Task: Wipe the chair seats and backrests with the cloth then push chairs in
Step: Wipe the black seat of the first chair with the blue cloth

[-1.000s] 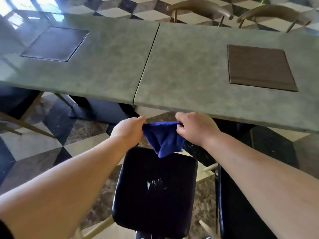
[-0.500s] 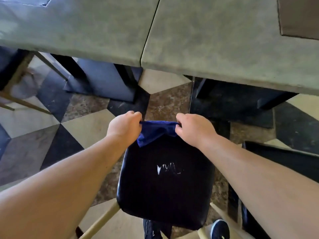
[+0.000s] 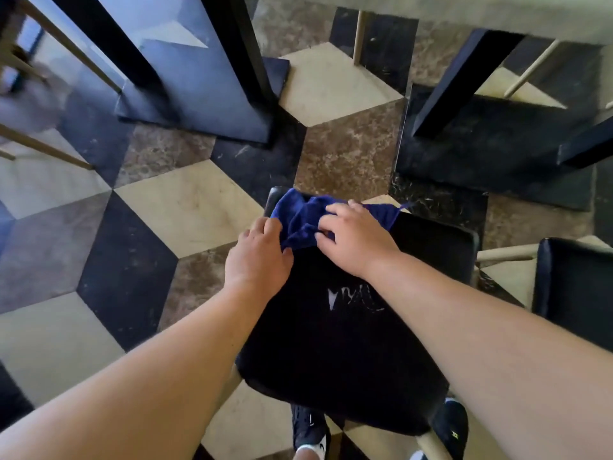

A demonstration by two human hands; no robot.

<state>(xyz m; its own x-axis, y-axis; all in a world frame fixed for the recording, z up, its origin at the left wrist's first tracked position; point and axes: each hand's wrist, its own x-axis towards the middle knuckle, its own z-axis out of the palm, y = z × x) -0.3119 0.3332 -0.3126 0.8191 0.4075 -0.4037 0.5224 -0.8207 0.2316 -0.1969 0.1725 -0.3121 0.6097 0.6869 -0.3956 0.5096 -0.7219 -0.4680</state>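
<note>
Currently our left hand and right hand both grip the blue cloth, bunched between them. It lies at the black chair seat's far edge.

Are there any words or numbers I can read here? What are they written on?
No words or numbers here can be read.
On the chair seat, the white marks look like scuffs or worn print; they are not legible.
On the shoe, the yellow logo is too small to read.

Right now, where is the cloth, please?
Head view, centre: the blue cloth lies bunched at the far edge of the chair seat, held by left hand and right hand.
</note>
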